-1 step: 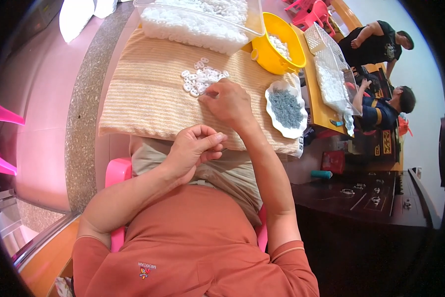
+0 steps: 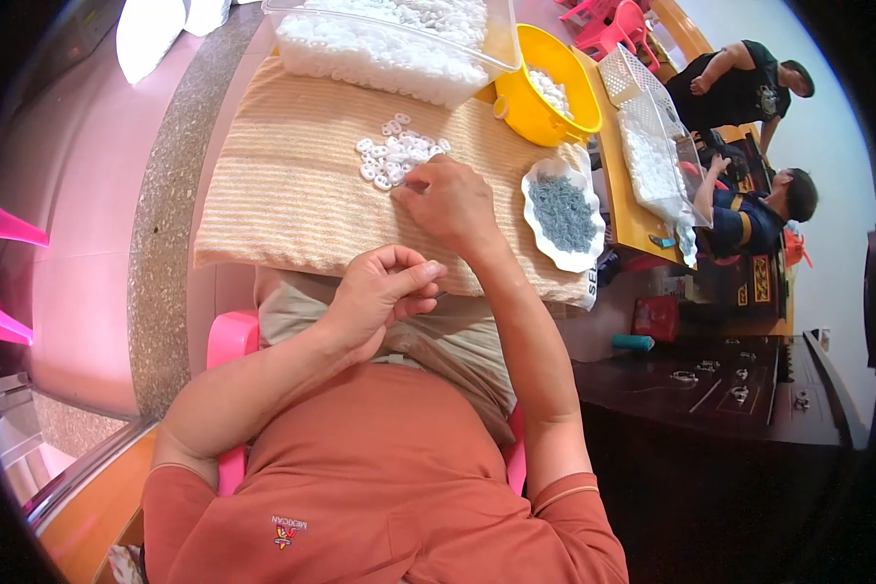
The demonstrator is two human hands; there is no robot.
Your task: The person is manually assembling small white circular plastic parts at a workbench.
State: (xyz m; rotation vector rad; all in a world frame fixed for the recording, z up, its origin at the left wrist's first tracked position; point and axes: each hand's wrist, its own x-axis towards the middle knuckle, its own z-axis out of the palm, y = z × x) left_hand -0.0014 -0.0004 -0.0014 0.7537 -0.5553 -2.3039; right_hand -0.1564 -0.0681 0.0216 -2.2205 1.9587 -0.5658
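My left hand (image 2: 384,292) is held over my lap near the cloth's front edge, thumb and forefinger pinched together. Whatever sits between those fingertips is too small to make out. My right hand (image 2: 452,200) rests at the near right side of a small pile of white oval pieces with holes (image 2: 396,156). Its thumb and fingers are drawn together low over the striped cloth, and the tips are partly hidden. To the right of that hand is a white scalloped dish (image 2: 529,216) with many small grey-blue pieces (image 2: 562,209) in it.
A clear plastic bin (image 2: 504,49) full of white pieces stands at the back of the striped cloth (image 2: 282,195). Beside it is a yellow basin (image 2: 525,112) with some white pieces. Further right, two people sit or stand by another table (image 2: 633,219) with a clear bin (image 2: 652,156).
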